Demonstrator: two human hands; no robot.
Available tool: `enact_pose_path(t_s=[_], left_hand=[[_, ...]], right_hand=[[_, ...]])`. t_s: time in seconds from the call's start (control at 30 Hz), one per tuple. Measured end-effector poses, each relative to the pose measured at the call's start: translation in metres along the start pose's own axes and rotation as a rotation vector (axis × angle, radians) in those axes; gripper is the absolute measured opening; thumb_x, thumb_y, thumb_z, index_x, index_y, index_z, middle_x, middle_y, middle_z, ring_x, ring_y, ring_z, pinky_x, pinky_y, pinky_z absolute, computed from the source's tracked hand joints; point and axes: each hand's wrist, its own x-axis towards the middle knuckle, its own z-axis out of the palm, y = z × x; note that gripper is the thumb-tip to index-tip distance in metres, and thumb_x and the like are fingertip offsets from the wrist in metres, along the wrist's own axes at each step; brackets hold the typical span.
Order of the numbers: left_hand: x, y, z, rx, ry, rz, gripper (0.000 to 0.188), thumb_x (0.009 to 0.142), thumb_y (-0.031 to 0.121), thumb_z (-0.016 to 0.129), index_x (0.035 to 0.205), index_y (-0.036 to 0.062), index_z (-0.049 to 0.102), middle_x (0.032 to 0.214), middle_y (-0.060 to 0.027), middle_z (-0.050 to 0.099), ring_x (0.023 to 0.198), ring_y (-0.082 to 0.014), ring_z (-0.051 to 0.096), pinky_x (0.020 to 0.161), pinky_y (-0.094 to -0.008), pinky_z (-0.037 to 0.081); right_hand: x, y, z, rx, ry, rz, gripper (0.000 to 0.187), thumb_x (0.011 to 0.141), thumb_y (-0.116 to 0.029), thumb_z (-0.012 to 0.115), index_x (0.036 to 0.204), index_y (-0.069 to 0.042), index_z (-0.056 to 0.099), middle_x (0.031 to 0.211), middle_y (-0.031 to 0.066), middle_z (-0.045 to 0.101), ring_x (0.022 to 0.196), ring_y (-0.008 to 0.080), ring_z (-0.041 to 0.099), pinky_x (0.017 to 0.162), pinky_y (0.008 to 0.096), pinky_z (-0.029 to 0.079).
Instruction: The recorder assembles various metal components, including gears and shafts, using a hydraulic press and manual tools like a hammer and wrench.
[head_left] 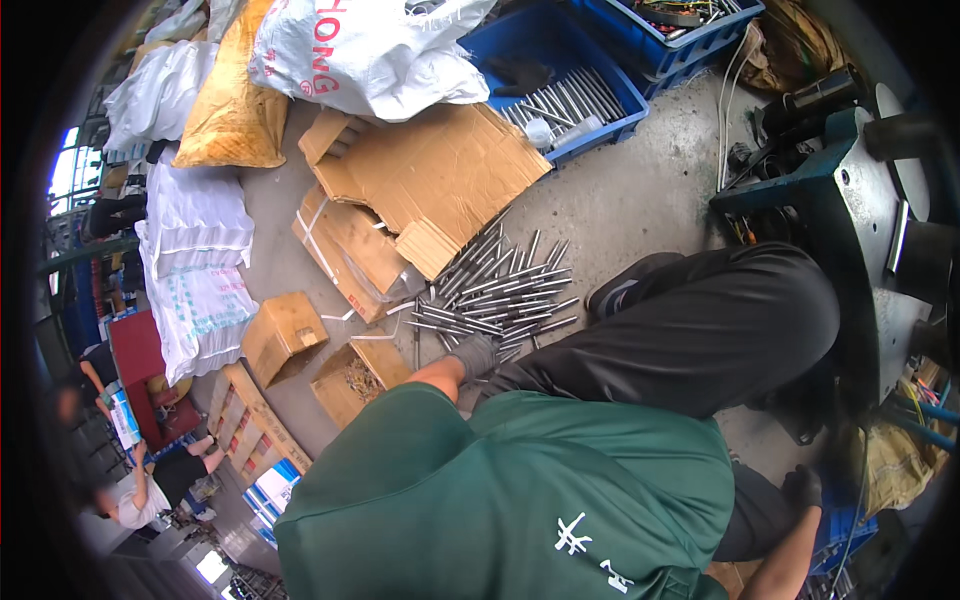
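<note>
Green shirt (500,490); left hand (474,355) at metal rods (510,290), long axes crossing, many left-to-right.

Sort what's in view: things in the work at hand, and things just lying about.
Seemingly in use:
slim silvery metal rods, heaped loose
grey-gloved left hand, at the heap's edge

Apparently just lying about:
torn brown cardboard sheet
bulging yellow-orange woven sack
slatted brown wooden pallet

Rod heap (495,300) on floor (640,200), left hand (475,355) at its near edge. Cardboard (445,175) beyond, leftward; bin (602,142) behind, loose rods (580,95) inside. Sacks (200,215) far left; machine (860,185) to right.
</note>
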Motion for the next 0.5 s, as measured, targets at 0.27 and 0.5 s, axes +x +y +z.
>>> enact_pose_path(t_s=[0.27,0.5], left_hand=[[0.015,-0.027,-0.039,0.140,0.205,0.153,0.018,0.090,0.021,0.063,0.098,0.0135,0.077,0.098,-0.0096,0.073,0.095,-0.0281,0.071,0.077,-0.0447,0.056],[0.041,-0.111,-0.128,0.214,0.168,0.053,0.025,0.091,0.016,0.063,0.113,0.0137,0.074,0.117,-0.0142,0.069,0.109,-0.0315,0.067,0.094,-0.0446,0.053]], right_hand=[[0.020,0.003,-0.040,-1.218,0.060,-0.798,0.013,0.096,-0.028,0.060,0.104,-0.017,0.059,0.073,0.0096,0.062,0.058,0.0273,0.059,0.048,0.0420,0.042],[-0.034,-0.030,0.044,-0.086,0.116,-0.093,0.010,0.096,-0.026,0.059,0.098,-0.016,0.060,0.068,0.0076,0.059,0.051,0.0241,0.054,0.044,0.0390,0.038]])
